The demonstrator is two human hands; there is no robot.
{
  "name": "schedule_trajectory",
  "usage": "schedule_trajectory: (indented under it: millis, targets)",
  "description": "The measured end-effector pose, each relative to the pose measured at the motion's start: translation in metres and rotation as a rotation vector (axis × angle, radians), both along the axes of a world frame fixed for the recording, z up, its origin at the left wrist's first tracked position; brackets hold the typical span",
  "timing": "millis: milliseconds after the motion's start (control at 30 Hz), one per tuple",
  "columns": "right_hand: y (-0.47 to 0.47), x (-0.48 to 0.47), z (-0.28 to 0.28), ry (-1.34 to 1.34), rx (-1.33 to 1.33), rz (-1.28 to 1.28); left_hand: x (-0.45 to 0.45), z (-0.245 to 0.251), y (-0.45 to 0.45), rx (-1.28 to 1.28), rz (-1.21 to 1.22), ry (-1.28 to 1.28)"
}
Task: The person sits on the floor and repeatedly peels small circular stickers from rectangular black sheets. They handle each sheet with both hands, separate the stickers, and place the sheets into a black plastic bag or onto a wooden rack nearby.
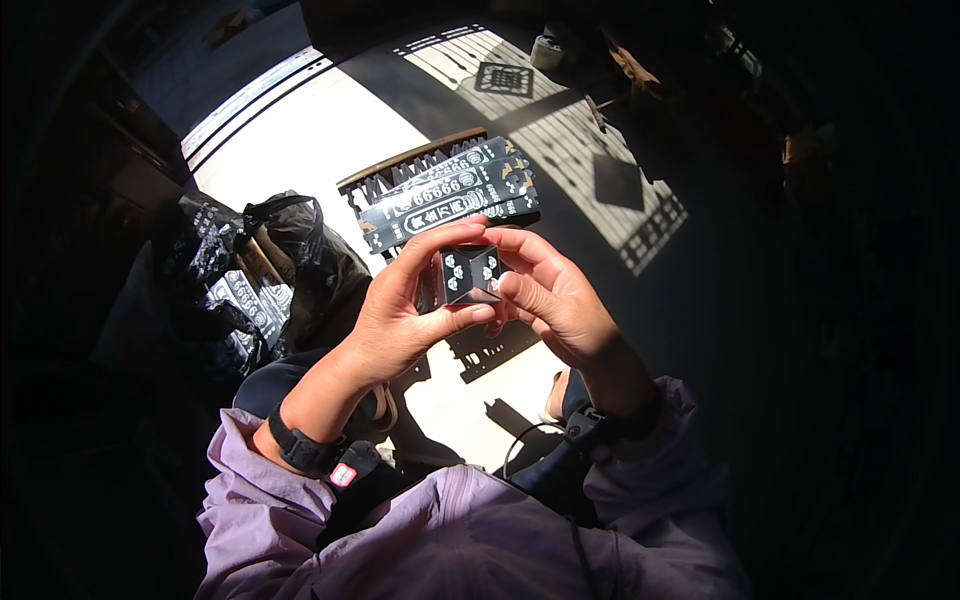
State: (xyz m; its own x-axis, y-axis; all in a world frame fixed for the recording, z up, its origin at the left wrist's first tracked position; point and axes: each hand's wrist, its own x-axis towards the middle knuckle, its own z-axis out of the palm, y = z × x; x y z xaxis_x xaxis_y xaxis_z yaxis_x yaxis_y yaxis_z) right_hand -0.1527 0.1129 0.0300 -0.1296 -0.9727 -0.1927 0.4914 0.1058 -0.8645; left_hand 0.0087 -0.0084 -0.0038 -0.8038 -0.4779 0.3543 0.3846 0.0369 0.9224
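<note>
A small black folded-paper box (pixel 470 274) with white printed motifs is held upright between my hands, its creased flaps meeting on the side facing me. My left hand (pixel 397 307) wraps it from the left, thumb along the near edge and fingers over the far edge. On the right side, my right hand (pixel 559 300) has its thumb and fingers against the box's edge. Just beyond the hands lies a fanned stack of flat black printed paper strips (pixel 450 191). They bear white writing and rest on a low stand with a wooden edge (pixel 412 159).
To the left stands a crumpled black plastic bag (pixel 330 262) holding more printed paper pieces (pixel 251 300). Bright sunlight and railing shadows fall on the floor (pixel 517 120). A pale container (pixel 547 54) stands at the back. Both wrists wear black straps with devices.
</note>
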Motion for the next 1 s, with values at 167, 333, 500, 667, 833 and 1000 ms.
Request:
schedule_trajectory:
  millis: [167,333,500,667,833,1000]
  targets:
    - [0.002,0.0,-0.005,0.196,-0.135,0.08,0.005,0.005,-0.003,0.127,-0.068,0.003]
    - [-0.003,0.007,-0.006,0.229,-0.154,-0.015,0.003,0.012,0.0,0.398,-0.128,-0.043]
    - [-0.007,0.011,0.002,0.831,-0.233,-0.171,0.001,0.013,-0.002,0.292,0.046,-0.008]
    - [-0.01,0.018,-0.003,1.195,-0.476,-0.39,-0.003,0.007,0.007,0.324,-0.006,-0.003]
    - [-0.007,0.023,-0.01,1.325,-0.515,-0.473,-0.009,0.001,0.012,0.312,0.042,-0.013]
    - [-0.009,0.021,-0.01,1.393,-0.562,-0.512,-0.01,0.006,0.015,0.346,0.097,-0.026]
